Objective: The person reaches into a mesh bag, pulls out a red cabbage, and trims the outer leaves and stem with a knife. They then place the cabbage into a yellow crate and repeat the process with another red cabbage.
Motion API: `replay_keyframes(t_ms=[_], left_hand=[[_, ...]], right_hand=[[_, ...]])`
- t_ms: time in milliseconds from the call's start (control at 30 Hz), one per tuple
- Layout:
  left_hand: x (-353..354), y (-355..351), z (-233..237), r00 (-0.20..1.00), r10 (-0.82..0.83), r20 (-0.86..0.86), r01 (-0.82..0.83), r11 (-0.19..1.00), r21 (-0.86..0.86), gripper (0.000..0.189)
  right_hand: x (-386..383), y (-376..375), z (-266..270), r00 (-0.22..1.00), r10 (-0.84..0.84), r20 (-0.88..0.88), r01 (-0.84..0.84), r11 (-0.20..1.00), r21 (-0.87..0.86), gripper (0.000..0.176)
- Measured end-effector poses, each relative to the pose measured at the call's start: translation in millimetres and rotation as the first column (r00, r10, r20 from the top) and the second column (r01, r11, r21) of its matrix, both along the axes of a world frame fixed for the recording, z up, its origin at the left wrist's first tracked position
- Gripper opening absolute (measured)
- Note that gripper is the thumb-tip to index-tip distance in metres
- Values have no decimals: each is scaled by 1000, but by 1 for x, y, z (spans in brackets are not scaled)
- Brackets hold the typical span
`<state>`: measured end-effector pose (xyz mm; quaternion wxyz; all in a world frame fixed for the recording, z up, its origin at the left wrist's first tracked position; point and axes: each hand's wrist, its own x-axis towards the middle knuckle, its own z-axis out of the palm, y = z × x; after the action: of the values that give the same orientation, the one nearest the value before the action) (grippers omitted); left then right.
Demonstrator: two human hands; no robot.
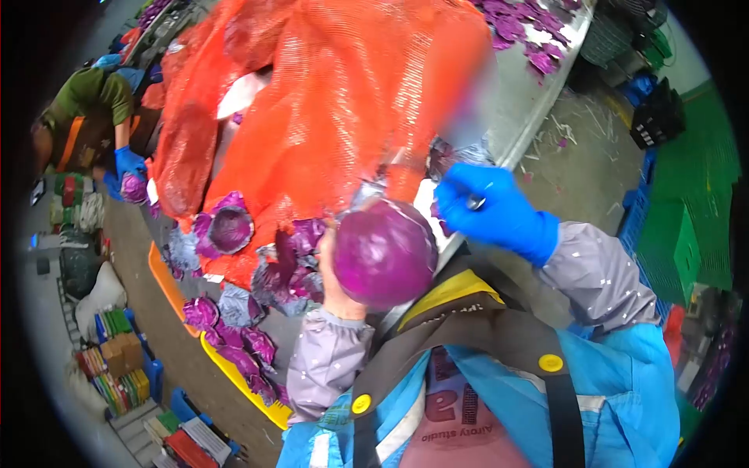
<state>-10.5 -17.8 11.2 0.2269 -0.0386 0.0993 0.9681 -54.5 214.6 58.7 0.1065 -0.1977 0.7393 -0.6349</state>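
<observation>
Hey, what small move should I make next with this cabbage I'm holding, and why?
I'd probably turn the cabbage slightly in your left hand to check its hidden side. The visible side looks smooth and glossy, and loose leaves lie nearby. Your right hand, closed on a metal-ended tool, looks clear of it, so there seems room to turn.

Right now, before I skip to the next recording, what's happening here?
The person's bare left hand holds a red cabbage. The gloved right hand, beside it, grips a mostly hidden tool with a shiny metal end. Loose leaves and an orange mesh sack lie on the table. Farther off, a co-worker handles another cabbage.
</observation>
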Motion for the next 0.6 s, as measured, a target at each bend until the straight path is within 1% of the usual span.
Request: replay_keyframes(t_ms=[33,67,100,167,200,233,267,333,400,433,467,500,567,600], left_hand=[[4,-1,0,1000,-16,-9,14,988,-153,73],[7,-2,2,999,-31,-12,26,955,-296,82],[8,-3,7,1000,-17,-18,11,953,-301,82],[8,-4,18,986,-121,-116,63,909,-411,92],[8,-7,16,986,-117,-122,57,909,-412,92],[10,-9,11,988,-65,-137,-5,890,-456,93],[11,-11,11,988,-12,-152,-66,866,-496,94],[16,-16,20,991,-1,-131,-67,859,-508,94],[20,-23,22,988,-44,-151,-46,837,-545,97],[22,-26,24,986,-48,-157,-46,837,-546,99],[23,-29,25,986,-38,-163,-58,836,-546,99],[25,-31,26,983,-38,-178,-64,842,-536,100],[28,-37,28,978,-50,-201,-69,836,-545,103],[29,-40,30,978,-39,-204,-80,835,-545,103]], right_hand=[[-3,6,9,972,-16,236,29,998,-50,21],[-6,6,22,887,-21,461,66,995,-81,25],[-6,0,24,890,-5,456,51,995,-87,25],[0,-11,29,979,89,182,-103,992,72,33],[2,-15,37,970,178,163,-212,951,223,39],[1,-19,43,966,222,134,-256,891,375,40],[2,-22,47,956,269,115,-289,804,520,41],[3,-25,42,949,292,122,-313,810,496,38],[4,-30,43,939,321,122,-340,818,465,36],[4,-33,47,912,298,281,-391,838,382,33],[4,-36,50,857,279,432,-426,856,292,30],[4,-41,51,857,288,428,-434,851,295,30],[6,-51,53,861,209,463,-377,873,309,26],[5,-54,55,861,218,460,-386,869,310,26]])
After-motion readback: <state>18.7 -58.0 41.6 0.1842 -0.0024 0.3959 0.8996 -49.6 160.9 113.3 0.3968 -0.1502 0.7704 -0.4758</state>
